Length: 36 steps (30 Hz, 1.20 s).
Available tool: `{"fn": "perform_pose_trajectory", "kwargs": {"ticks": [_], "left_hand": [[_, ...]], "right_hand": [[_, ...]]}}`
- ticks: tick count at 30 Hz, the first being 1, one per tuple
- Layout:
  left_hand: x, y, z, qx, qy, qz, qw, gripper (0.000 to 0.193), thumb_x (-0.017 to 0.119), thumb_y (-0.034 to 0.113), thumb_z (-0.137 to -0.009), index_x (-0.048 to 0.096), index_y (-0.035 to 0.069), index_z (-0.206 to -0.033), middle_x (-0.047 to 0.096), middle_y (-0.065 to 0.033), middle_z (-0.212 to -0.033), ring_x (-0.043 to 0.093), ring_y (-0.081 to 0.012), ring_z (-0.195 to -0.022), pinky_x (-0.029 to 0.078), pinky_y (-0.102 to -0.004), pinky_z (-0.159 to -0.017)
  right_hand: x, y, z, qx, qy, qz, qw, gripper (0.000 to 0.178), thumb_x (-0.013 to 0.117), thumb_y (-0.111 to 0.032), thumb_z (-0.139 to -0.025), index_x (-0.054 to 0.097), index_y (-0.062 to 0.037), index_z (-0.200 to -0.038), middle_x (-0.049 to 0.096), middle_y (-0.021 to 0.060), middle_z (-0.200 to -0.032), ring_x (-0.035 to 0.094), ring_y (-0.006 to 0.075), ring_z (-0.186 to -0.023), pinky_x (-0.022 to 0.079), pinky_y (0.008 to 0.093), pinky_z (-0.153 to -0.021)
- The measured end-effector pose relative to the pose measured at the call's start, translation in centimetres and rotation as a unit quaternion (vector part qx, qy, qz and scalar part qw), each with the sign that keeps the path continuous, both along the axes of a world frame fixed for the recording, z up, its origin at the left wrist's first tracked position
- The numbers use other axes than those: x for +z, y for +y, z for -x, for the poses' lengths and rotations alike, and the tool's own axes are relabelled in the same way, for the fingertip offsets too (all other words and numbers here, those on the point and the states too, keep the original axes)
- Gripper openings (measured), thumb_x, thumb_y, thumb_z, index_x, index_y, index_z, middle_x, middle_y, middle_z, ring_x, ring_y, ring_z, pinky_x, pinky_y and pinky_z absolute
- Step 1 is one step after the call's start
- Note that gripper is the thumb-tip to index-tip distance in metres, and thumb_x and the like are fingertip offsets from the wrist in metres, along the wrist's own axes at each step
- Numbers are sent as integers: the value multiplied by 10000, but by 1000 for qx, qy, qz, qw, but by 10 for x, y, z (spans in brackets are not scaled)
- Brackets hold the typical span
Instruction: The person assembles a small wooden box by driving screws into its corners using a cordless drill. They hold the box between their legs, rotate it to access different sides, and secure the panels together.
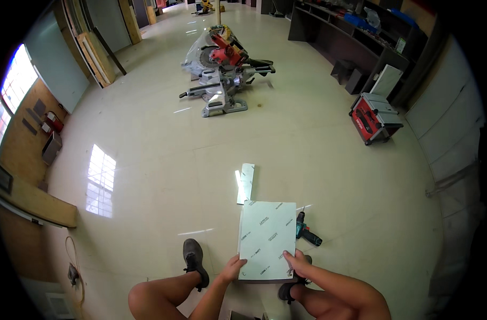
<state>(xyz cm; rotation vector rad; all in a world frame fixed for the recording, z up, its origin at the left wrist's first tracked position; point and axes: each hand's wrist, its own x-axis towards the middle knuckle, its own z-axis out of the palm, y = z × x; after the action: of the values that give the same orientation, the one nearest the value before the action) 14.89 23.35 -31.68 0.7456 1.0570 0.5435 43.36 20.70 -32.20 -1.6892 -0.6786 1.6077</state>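
A rectangular panel (267, 234), pale green-white with printed film on its face, is held in front of me between both hands. My left hand (232, 268) grips its left edge near the lower corner, thumb on the face. My right hand (297, 263) holds the right edge, its thumb also on top; the fingers beneath are hidden. Small metal fittings show at the panel's lower corners. Just beyond the panel lies a narrow pale strip (246, 182) on the floor. A teal and black cordless drill (308, 230) lies to the right, partly covered by the panel.
My shoes (194, 258) stand either side of the panel. Farther ahead is a red and grey miter saw (222, 66). A red tool box (374, 118) stands at right beside a dark workbench (342, 37). A fire extinguisher (53, 122) is at the left wall.
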Motion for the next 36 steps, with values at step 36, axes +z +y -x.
{"fn": "perform_pose_trajectory", "kwargs": {"ticks": [36], "left_hand": [[-81, 27, -15, 37, -36, -80, 995, 535, 279, 375, -1103, 638, -16, -1042, 660, -56, -971, 565, -150, -917, 471, -343, -901]], "right_hand": [[-38, -15, 11, -80, -128, -95, 984, 472, 512, -387, -1029, 548, 36, -1234, 620, 115, -1171, 579, 204, -1072, 444, 341, -959]]}}
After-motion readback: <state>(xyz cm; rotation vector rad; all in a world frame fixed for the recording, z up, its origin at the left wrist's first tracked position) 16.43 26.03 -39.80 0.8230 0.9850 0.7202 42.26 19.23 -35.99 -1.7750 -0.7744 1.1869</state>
